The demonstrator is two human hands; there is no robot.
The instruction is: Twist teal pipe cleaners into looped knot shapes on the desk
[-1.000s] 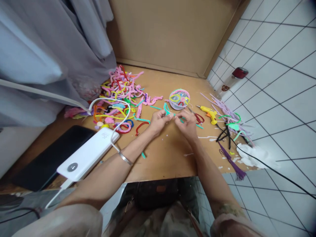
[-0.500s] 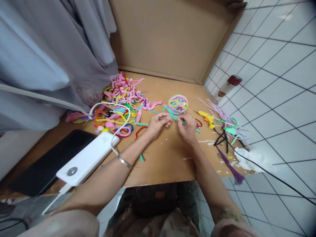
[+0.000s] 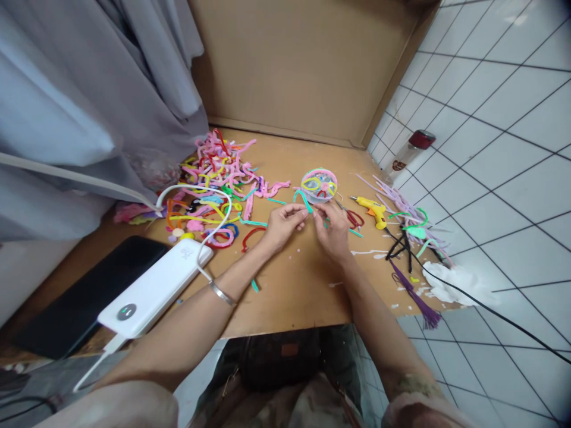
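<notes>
A bent turquoise pipe cleaner (image 3: 306, 202) is held up just to the near side of the round decorated tub (image 3: 318, 198), its arch reaching toward the tub's left edge. The left hand (image 3: 285, 226) pinches it between thumb and fingertips; the right hand (image 3: 332, 229), also closed to a pinch, appears to grip the lower end, though its fingers hide the exact hold. Half a second ago the hands stood farther apart with the piece stretched open between them — now the right hand is closer in and the opening is no longer visible, which suggests the joint is being worked and is unfinished. Right of the tub lie red-handled scissors (image 3: 355, 219) and, farther out, a yellow glue gun (image 3: 372, 209); left of it spreads a heap of coloured pipe cleaners (image 3: 223, 166) on the tabletop (image 3: 285, 303). As for writing — the white power bank (image 3: 156, 285), nearer the person and left of the tub, has a small lit display and a faint mark, and the bottle (image 3: 408, 154) beyond the tub's right carries a dark label; none is legible.
</notes>
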